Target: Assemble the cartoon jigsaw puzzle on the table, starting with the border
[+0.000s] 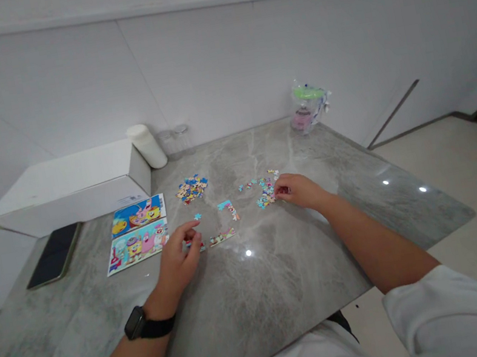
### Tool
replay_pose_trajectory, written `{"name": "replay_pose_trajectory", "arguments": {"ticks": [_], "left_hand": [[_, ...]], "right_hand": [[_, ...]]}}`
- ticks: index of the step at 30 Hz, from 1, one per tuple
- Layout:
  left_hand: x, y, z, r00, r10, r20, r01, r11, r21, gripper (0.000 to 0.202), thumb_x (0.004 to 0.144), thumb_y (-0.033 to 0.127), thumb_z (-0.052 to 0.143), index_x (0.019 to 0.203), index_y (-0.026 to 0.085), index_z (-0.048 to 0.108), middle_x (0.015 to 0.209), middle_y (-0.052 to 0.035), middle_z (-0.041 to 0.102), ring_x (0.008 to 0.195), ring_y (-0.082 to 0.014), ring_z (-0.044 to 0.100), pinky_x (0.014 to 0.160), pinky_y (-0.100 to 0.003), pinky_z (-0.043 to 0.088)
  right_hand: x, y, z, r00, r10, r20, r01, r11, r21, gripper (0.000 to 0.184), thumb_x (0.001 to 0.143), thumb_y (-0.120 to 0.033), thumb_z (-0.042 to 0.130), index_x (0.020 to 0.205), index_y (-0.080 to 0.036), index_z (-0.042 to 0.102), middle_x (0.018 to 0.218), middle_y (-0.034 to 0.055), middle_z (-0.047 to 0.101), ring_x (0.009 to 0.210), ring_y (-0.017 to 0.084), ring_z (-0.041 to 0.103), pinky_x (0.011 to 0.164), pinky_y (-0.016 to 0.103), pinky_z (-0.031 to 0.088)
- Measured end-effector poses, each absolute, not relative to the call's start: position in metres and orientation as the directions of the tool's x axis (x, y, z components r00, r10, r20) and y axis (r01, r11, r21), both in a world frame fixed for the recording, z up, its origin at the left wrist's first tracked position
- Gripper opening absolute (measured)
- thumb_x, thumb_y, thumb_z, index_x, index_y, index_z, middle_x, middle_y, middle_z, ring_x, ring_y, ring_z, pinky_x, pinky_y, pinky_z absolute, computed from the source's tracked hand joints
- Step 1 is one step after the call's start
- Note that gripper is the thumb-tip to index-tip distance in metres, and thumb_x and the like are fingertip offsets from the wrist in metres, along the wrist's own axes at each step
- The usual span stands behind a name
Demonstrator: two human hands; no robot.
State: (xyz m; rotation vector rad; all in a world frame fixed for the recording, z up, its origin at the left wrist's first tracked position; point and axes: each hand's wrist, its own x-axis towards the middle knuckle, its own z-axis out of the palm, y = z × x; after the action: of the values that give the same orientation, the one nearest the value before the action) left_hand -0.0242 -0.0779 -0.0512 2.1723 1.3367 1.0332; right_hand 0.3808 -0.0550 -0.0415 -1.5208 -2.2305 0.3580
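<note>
My left hand (179, 258), a black watch on its wrist, rests on the grey marble table (284, 281) with its fingers curled in a pinch over a joined strip of puzzle pieces (221, 237). A single blue piece (198, 216) lies just beyond its fingertips. My right hand (298, 190) reaches forward, its fingers closed at the edge of a loose pile of puzzle pieces (265, 191). Another pile of pieces (192, 188) and a small joined cluster (228, 208) lie between the hands. What each hand grips is too small to name.
Two cartoon picture cards (137, 233) lie left of the pieces, beside a dark phone (53, 255). A long white box (69, 187), a white cylinder (146, 146), clear jars (175, 141) and a green-lidded container (308, 108) stand along the wall. The table's right edge drops to the floor.
</note>
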Motion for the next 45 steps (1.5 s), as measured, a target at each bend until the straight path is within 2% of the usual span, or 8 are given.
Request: {"name": "replay_pose_trajectory", "arguments": {"ticks": [3, 6, 12, 19, 24, 29, 34, 45], "left_hand": [[-0.022, -0.078, -0.05, 0.297, 0.844, 0.446, 0.546, -0.533, 0.646, 0.027, 0.098, 0.035, 0.057, 0.117, 0.019, 0.069, 0.094, -0.0049, 0.071, 0.088, -0.0197, 0.066, 0.086, -0.034, 0.053], [-0.02, -0.081, -0.047, 0.339, 0.824, 0.453, 0.482, -0.566, 0.669, 0.021, 0.098, 0.035, 0.059, 0.107, 0.02, 0.071, 0.093, -0.0058, 0.071, 0.087, -0.0194, 0.065, 0.085, -0.034, 0.053], [-0.014, -0.092, -0.035, 0.315, 0.9, 0.3, 0.286, -0.392, 0.874, 0.025, 0.098, 0.042, 0.062, 0.097, 0.019, 0.071, 0.095, -0.0058, 0.069, 0.087, -0.0185, 0.064, 0.077, -0.03, 0.052], [-0.008, -0.097, -0.034, 0.35, 0.934, 0.072, 0.113, -0.119, 0.987, 0.042, 0.093, 0.059, 0.062, 0.079, 0.019, 0.059, 0.066, 0.0035, 0.049, 0.064, -0.0121, 0.046, 0.062, -0.026, 0.04], [-0.007, -0.094, -0.04, 0.278, 0.959, 0.052, 0.071, -0.074, 0.995, 0.041, 0.092, 0.057, 0.066, 0.081, 0.019, 0.058, 0.067, 0.0043, 0.049, 0.063, -0.0111, 0.044, 0.061, -0.025, 0.039], [-0.005, -0.093, -0.045, 0.166, 0.984, 0.064, 0.066, -0.076, 0.995, 0.042, 0.092, 0.06, 0.068, 0.084, 0.019, 0.06, 0.07, 0.0026, 0.054, 0.067, -0.0124, 0.049, 0.062, -0.025, 0.042], [-0.003, -0.094, -0.046, 0.16, 0.984, 0.078, 0.099, -0.095, 0.991, 0.043, 0.091, 0.061, 0.067, 0.086, 0.019, 0.065, 0.077, -0.0005, 0.062, 0.072, -0.0144, 0.054, 0.067, -0.027, 0.046], [-0.003, -0.095, -0.049, 0.182, 0.979, 0.092, 0.201, -0.128, 0.971, 0.033, 0.094, 0.05, 0.067, 0.087, 0.018, 0.07, 0.084, -0.0025, 0.069, 0.078, -0.0163, 0.061, 0.074, -0.029, 0.047]], "right_hand": [[0.35, -0.059, -0.041, -0.354, 0.826, 0.437, 0.74, 0.534, -0.41, 0.013, 0.097, -0.025, 0.064, 0.091, -0.022, 0.075, 0.093, 0.0075, 0.072, 0.088, 0.021, 0.064, 0.087, 0.035, 0.05], [0.31, -0.067, -0.039, -0.425, 0.714, 0.557, 0.677, 0.659, -0.328, 0.02, 0.102, -0.031, 0.061, 0.091, -0.026, 0.077, 0.094, 0.0087, 0.075, 0.092, 0.023, 0.066, 0.089, 0.039, 0.051], [0.247, -0.074, -0.026, -0.562, 0.583, 0.587, 0.543, 0.795, -0.27, 0.025, 0.102, -0.03, 0.06, 0.083, -0.03, 0.077, 0.088, 0.0065, 0.075, 0.083, 0.021, 0.065, 0.083, 0.04, 0.051], [0.22, -0.066, -0.035, -0.609, 0.538, 0.583, 0.473, 0.836, -0.278, 0.025, 0.102, -0.028, 0.059, 0.083, -0.031, 0.075, 0.086, 0.0051, 0.073, 0.082, 0.021, 0.065, 0.081, 0.04, 0.05], [0.21, -0.069, -0.047, -0.394, 0.706, 0.589, 0.48, 0.704, -0.524, 0.014, 0.095, -0.033, 0.068, 0.108, -0.028, 0.071, 0.101, 0.0085, 0.073, 0.091, 0.024, 0.067, 0.087, 0.042, 0.054], [0.2, -0.078, -0.048, -0.253, 0.93, 0.267, 0.293, 0.336, -0.895, 0.023, 0.095, -0.043, 0.066, 0.107, -0.024, 0.066, 0.097, 0.0042, 0.069, 0.083, 0.019, 0.065, 0.07, 0.031, 0.055], [0.192, -0.08, -0.047, -0.318, 0.937, 0.146, 0.239, 0.228, -0.944, 0.026, 0.092, -0.048, 0.065, 0.09, -0.022, 0.067, 0.079, -0.0006, 0.062, 0.071, 0.016, 0.058, 0.061, 0.027, 0.048], [0.189, -0.083, -0.049, -0.269, 0.955, 0.128, 0.205, 0.187, -0.961, 0.025, 0.089, -0.047, 0.067, 0.085, -0.022, 0.064, 0.078, -0.0004, 0.062, 0.07, 0.015, 0.056, 0.059, 0.026, 0.047]]}}
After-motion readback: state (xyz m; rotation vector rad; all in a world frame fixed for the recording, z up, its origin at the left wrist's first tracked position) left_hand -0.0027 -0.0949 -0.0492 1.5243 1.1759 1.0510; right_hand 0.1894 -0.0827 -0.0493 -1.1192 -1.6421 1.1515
